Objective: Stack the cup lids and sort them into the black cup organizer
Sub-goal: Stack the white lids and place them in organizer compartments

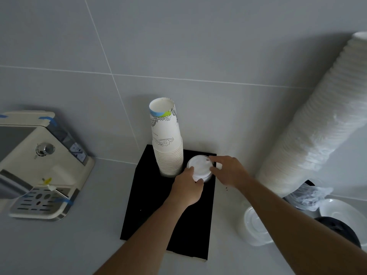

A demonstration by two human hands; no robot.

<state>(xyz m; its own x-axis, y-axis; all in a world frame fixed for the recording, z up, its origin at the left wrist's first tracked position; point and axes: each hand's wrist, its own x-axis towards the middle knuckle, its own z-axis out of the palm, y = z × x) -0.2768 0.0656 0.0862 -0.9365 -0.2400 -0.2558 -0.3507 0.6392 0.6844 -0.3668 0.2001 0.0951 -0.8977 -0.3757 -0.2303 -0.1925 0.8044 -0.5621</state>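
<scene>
The black cup organizer [151,205] stands on the white counter against the tiled wall. A tall stack of paper cups [167,143] rises from its back left slot. In the back right slot sits a stack of white cup lids [199,167], its top at the opening. My left hand [188,187] grips the near left edge of that stack. My right hand [228,171] holds its far right edge with the fingertips. More white lids [252,225] lie on the counter to the right.
A cream coffee machine [43,163] with a metal drip tray stands at the left. A very tall leaning stack of white lids or cups [309,124] rises at the right, above crumpled plastic wrap [309,195], a white plate [345,211] and a black round item [341,229].
</scene>
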